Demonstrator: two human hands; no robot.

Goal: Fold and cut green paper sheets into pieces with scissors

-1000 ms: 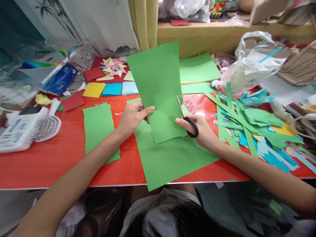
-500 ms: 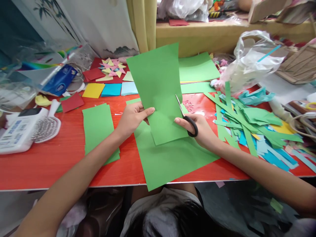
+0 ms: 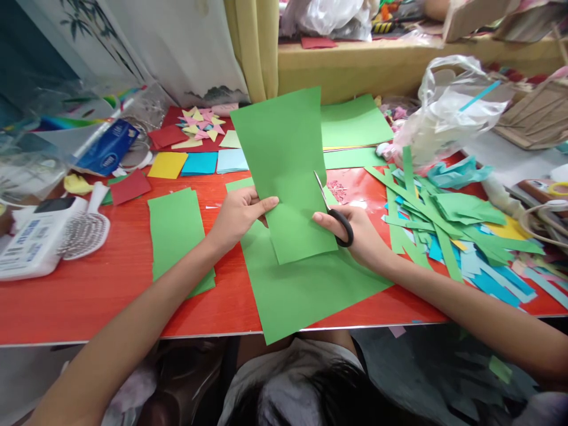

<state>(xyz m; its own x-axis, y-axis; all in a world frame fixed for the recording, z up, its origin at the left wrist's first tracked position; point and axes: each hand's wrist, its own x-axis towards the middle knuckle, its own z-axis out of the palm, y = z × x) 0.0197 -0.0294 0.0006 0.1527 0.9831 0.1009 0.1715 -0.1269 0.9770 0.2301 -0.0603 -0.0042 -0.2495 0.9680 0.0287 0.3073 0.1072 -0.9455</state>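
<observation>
Left grip (image 3: 241, 214) on green paper (image 3: 288, 148)

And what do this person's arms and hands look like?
The left hand and right hand are bare, with no gloves, rings or bracelets showing. The forearms are slim, no sleeves or watch in view. A whitish top shows below.
</observation>
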